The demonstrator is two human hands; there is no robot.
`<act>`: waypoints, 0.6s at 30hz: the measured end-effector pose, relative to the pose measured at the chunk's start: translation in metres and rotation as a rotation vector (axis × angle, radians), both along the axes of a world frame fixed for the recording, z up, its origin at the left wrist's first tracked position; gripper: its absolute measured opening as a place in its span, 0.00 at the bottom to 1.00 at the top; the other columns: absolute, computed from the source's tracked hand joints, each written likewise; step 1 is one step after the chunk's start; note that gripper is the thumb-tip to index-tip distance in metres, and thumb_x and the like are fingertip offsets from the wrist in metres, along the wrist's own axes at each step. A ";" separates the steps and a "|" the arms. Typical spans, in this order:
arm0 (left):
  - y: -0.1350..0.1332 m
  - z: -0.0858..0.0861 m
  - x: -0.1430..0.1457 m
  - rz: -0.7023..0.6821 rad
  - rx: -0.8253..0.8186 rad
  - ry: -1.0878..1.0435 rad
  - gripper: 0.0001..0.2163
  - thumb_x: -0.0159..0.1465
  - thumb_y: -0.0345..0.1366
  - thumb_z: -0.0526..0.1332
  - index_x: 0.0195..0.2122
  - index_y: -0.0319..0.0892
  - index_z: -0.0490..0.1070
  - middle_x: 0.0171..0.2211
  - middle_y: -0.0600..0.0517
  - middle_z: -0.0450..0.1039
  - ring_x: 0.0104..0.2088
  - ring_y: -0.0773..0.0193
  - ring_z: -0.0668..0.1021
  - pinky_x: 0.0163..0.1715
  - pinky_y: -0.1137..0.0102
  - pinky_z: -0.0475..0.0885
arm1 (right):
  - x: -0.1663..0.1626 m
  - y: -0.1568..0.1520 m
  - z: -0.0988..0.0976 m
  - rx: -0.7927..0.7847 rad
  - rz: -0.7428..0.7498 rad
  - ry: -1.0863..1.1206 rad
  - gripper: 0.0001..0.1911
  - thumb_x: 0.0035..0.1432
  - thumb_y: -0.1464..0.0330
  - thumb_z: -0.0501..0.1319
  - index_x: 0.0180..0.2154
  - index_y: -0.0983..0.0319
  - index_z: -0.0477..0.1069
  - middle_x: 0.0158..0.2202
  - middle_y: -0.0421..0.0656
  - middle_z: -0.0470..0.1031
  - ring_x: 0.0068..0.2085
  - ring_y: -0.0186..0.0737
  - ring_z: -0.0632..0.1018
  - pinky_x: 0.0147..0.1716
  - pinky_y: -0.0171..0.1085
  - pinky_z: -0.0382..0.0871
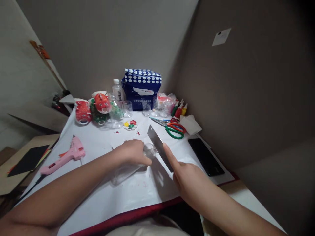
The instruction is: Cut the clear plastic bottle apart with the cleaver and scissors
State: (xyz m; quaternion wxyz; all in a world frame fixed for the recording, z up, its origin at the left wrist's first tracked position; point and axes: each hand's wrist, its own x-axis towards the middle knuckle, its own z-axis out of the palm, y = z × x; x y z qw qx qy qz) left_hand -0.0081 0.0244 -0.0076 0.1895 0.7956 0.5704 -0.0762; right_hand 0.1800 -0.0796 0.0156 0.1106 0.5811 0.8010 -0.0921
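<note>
My left hand (133, 152) is closed over a clear plastic bottle (128, 170) that lies on its side on the white sheet (98, 196), its neck pointing right. My right hand (187, 178) grips the handle of a cleaver (158, 146), forefinger stretched along the blade's spine. The steel blade rests against the bottle near its neck, just right of my left hand's fingers.
A pink glue gun (65, 157) lies at the left. Behind are painted bottle crafts (94, 109), a paint palette (130, 125), a white bottle (118, 90), a blue dotted bag (142, 88), clear cups, paint tubes (179, 109), scissors (173, 128), and a black phone (205, 156).
</note>
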 end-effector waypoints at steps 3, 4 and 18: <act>-0.001 -0.001 0.000 -0.021 -0.003 -0.011 0.23 0.41 0.54 0.63 0.31 0.41 0.75 0.29 0.46 0.76 0.29 0.54 0.77 0.21 0.69 0.65 | 0.012 -0.017 -0.009 0.005 -0.011 -0.010 0.53 0.48 0.84 0.51 0.66 0.64 0.20 0.30 0.45 0.79 0.27 0.43 0.78 0.24 0.36 0.55; -0.001 -0.002 0.000 -0.029 -0.008 -0.016 0.23 0.41 0.54 0.63 0.31 0.41 0.75 0.29 0.46 0.76 0.28 0.55 0.77 0.21 0.69 0.65 | 0.013 -0.019 -0.010 0.011 -0.012 -0.020 0.53 0.47 0.84 0.51 0.67 0.64 0.20 0.30 0.45 0.79 0.27 0.43 0.78 0.23 0.36 0.55; 0.002 -0.004 -0.001 0.010 0.010 -0.006 0.24 0.40 0.57 0.63 0.31 0.42 0.74 0.31 0.45 0.77 0.30 0.54 0.78 0.20 0.69 0.65 | -0.032 0.059 0.031 0.114 0.060 -0.036 0.45 0.55 0.75 0.54 0.68 0.61 0.30 0.34 0.50 0.78 0.32 0.45 0.78 0.26 0.34 0.60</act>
